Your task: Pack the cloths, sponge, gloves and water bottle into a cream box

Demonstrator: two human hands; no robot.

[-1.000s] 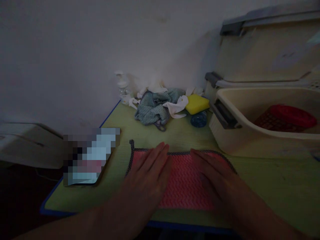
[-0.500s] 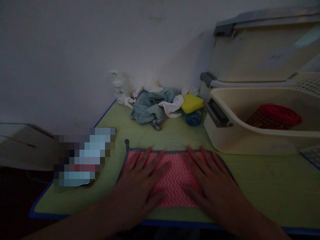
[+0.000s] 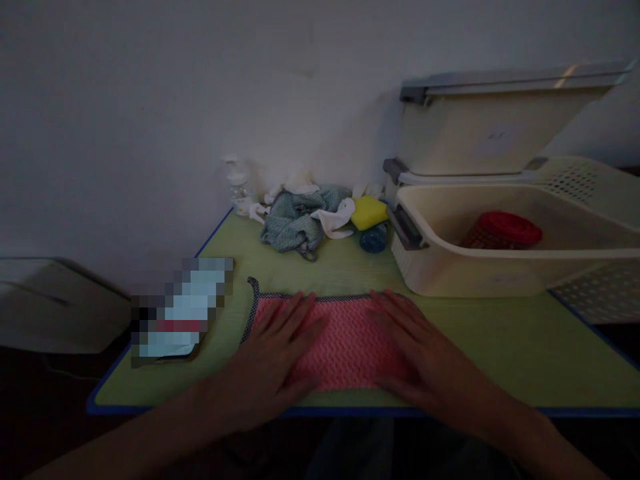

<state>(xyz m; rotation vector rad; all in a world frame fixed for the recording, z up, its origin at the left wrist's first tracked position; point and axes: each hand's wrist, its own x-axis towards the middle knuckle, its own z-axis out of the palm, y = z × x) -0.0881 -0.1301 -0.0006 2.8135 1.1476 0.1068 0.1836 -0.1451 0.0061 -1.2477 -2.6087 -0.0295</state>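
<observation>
Fingers (image 3: 307,337) wide, left hand (image 3: 267,357) and right hand (image 3: 433,357): resting on pink rectangular textured cloth (image 3: 347,347), apparently holding it flat.

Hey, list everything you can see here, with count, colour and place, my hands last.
Table: one, green with blue edge, under the cloths
Wall: one, greyish, behind table
Pink cloth: one, pink, table front
Crumpled cloth: one, grey-blue, table back
White crumpled items: several, white, around crumpled cloth
Sponge: one, yellow, left of bin
Round object: one, blue, below sponge in view
Pump bottle: one, clear and white, back left
Pixelated device: one, pale screen, table left
Bin: one, cream, right
Container: one, red, inside bin
Clip-lidded boxes: apparently two, cream, behind bin
Perforated container: at least one, whitish, far right
Boxy object: one, pale, far left
Left hand: one, bare, on pink cloth's left
Right hand: one, bare, on its right
</observation>
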